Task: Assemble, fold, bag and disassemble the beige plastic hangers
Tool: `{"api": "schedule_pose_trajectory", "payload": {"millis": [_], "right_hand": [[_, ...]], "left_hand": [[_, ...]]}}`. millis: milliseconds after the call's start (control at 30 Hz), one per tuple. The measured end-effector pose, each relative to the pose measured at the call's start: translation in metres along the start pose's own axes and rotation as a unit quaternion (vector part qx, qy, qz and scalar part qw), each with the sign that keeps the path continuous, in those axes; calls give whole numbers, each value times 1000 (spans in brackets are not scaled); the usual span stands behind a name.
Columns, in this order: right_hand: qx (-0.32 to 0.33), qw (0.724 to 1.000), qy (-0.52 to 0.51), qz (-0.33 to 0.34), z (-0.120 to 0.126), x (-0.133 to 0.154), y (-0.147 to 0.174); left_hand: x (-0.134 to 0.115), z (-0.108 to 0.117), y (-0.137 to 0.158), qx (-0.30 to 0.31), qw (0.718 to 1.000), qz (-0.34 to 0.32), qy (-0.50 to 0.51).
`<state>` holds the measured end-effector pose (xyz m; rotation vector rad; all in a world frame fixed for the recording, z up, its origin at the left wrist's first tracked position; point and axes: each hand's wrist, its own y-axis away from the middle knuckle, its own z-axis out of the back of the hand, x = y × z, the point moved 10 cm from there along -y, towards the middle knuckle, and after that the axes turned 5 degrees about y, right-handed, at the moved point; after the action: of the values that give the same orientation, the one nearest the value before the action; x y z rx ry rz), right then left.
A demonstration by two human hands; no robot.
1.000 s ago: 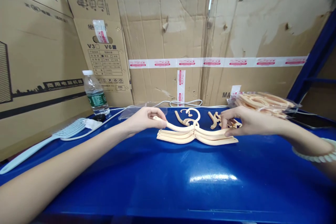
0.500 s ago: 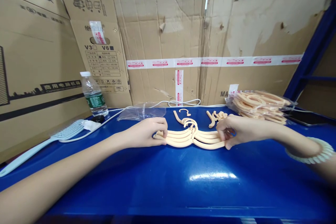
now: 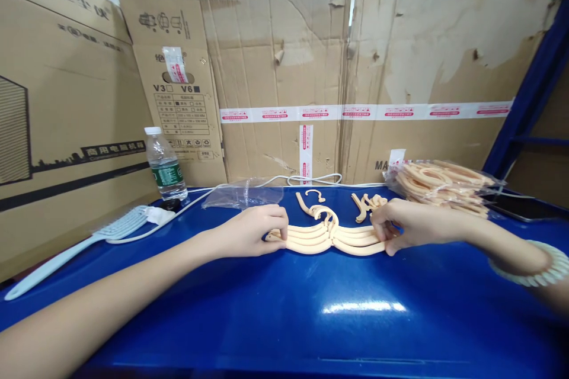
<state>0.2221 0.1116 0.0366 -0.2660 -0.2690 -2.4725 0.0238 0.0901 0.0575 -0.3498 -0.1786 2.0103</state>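
Note:
Several cream plastic clothes hangers (image 3: 311,243) lie together on the blue table, their hooks bunched at the middle. My left hand (image 3: 260,230) grips the left ends of the hangers between thumb and fingers. At the right ends, my right hand (image 3: 402,225) pinches them the same way, and a pale bead bracelet circles that wrist. Just behind the bunch lie a loose hook (image 3: 316,194) and a loose hanger arm (image 3: 304,204). More loose cream pieces (image 3: 361,206) lie behind my right hand, partly hidden by it.
On the left are a light blue hairbrush (image 3: 122,224) and a water bottle (image 3: 165,167). A clear plastic bag (image 3: 242,194) and white cable (image 3: 315,177) lie at the back. Bagged hangers (image 3: 438,180) and a dark phone (image 3: 520,206) sit at right. Cardboard (image 3: 284,154) walls the back.
The whole view has shifted slightly, so everything sits a little lower and to the right. Both hands keep their hold, and the hanger hooks look drawn closer together.

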Motion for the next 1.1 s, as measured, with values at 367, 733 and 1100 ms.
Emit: {"api": "schedule_pose_trajectory", "payload": {"millis": [367, 733, 1100], "right_hand": [[-2, 1000, 2, -7, -3, -1, -2], [-21, 999, 48, -9, -1, 0, -1], [-6, 999, 50, -17, -2, 7, 2]], "left_hand": [[-1, -1, 2, 10, 1000, -8, -20], [-6, 0, 1, 14, 999, -8, -30], [-8, 0, 3, 20, 999, -6, -37]]}}
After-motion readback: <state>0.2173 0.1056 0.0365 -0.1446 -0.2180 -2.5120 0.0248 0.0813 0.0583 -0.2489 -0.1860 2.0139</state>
